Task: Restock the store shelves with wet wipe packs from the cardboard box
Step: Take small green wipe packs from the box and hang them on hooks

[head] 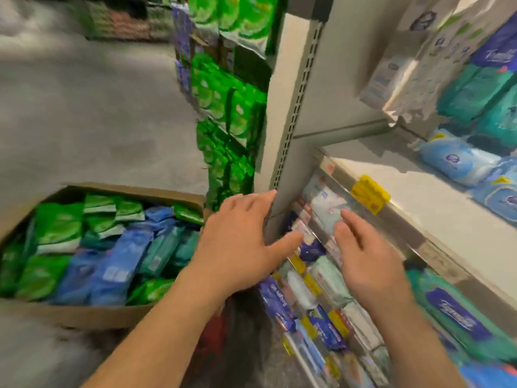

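Observation:
A cardboard box [92,315] sits on the floor at the lower left, full of green, blue and teal wet wipe packs [112,264]. My left hand [240,242] hovers between the box and the shelf upright, fingers spread and empty. My right hand [366,259] is stretched out flat, fingers straight, in front of the lower shelf, holding nothing. Below both hands the lower shelf [316,309] carries rows of white, mint and blue packs. The view is blurred by motion.
A grey slotted shelf upright [296,107] stands just past my left hand. The upper shelf [414,200] holds light blue packs [456,163] and a yellow price tag [369,193]. Green packs [223,107] fill the neighbouring shelving. Grey floor [84,107] stretches left.

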`<state>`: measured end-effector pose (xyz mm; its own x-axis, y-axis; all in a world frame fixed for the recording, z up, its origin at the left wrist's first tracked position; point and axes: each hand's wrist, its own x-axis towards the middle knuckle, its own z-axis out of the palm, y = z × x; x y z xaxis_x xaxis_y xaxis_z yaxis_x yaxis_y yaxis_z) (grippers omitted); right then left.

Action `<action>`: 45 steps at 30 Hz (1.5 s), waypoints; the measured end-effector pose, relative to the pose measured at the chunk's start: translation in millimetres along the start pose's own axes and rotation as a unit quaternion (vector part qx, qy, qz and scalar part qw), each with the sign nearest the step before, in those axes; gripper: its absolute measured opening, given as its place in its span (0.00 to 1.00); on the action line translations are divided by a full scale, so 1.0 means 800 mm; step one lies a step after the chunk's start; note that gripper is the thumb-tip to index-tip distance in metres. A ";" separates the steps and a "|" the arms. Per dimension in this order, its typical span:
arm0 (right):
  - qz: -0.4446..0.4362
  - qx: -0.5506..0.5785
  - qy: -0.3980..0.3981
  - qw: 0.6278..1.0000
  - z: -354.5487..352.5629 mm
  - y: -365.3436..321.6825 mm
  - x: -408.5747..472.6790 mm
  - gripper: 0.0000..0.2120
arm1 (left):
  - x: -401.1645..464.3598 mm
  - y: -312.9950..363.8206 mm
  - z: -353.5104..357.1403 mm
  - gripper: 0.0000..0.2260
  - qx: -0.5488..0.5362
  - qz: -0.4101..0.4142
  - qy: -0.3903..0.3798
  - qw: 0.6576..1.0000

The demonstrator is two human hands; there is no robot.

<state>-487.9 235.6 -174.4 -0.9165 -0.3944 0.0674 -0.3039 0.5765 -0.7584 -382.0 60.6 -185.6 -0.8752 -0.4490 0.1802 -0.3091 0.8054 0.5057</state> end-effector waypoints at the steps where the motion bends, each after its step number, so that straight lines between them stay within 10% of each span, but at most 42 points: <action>1: -0.009 -0.013 -0.022 1.000 0.020 -0.015 -0.006 0.21 | -0.014 -0.023 -0.010 0.43 -0.002 -0.023 0.006 1.000; 21: -0.133 -0.083 -0.269 0.950 0.275 -0.174 -0.059 0.28 | -0.187 -0.315 -0.112 0.51 -0.092 -0.320 0.063 0.941; 31: -0.129 -0.050 -0.357 0.924 0.367 -0.188 0.021 0.30 | -0.157 -0.384 -0.157 0.27 -0.071 -0.409 0.123 0.902; 45: -0.107 -0.098 -0.385 0.912 0.496 -0.234 0.048 0.23 | -0.142 -0.518 -0.143 0.21 -0.193 -0.479 0.114 0.848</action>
<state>-363.3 -171.6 -287.3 -0.4000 -0.8543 -0.3319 -0.5632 0.5148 -0.6464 -112.1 -266.1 -319.1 -0.1814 -0.9250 -0.3337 -0.6541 -0.1399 0.7434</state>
